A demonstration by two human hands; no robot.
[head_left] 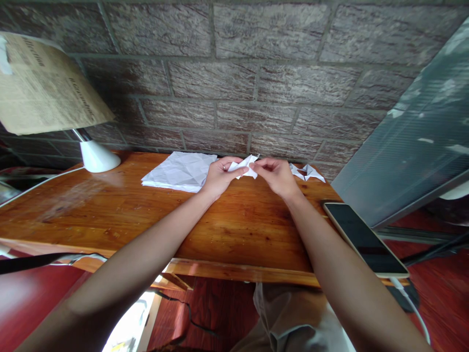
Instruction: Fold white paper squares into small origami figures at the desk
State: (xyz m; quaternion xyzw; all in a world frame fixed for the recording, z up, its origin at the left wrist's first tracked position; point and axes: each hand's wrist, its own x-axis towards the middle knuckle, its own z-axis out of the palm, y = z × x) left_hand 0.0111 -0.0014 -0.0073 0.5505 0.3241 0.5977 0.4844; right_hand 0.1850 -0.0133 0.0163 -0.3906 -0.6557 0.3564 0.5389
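Over the far middle of a wooden table [120,215], both my hands pinch one small folded white paper piece [245,167]. My left hand [219,177] grips its left side with thumb and fingers closed; a ring shows on one finger. My right hand [277,176] pinches its right end with closed fingertips. A stack of creased white paper sheets [178,171] lies flat just left of my left hand. A finished-looking folded white paper shape [307,172] lies on the table to the right of my right hand.
A white lamp base [95,155] with a paper-covered shade [44,88] stands at the back left. A dark smartphone [362,238] lies at the table's right edge. A brick wall runs behind. A glass panel [414,142] leans at the right.
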